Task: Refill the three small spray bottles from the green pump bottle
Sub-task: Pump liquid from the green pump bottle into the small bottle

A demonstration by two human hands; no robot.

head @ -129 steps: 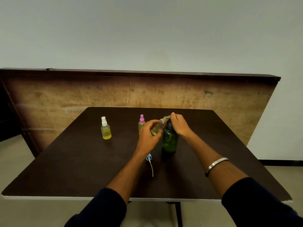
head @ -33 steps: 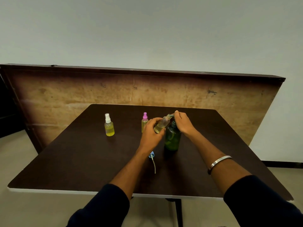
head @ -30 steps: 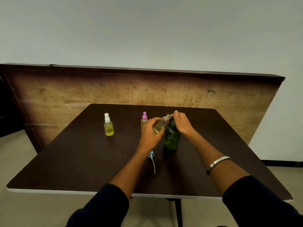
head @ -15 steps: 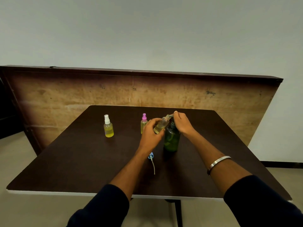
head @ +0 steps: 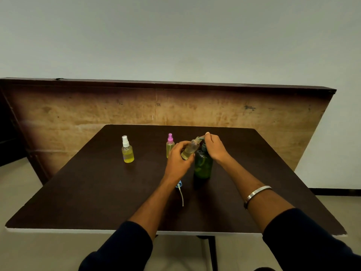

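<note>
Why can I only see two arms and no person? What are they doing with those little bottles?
The camera sits on the person's head and looks down, so you see only their arms. The left hand holds a small open bottle, tilted under the spout of the green pump bottle. The right hand rests on the pump. On the dark table stand a white-capped bottle and a pink-capped bottle, both with yellow liquid. The blue sprayer top lies near the left wrist.
</note>
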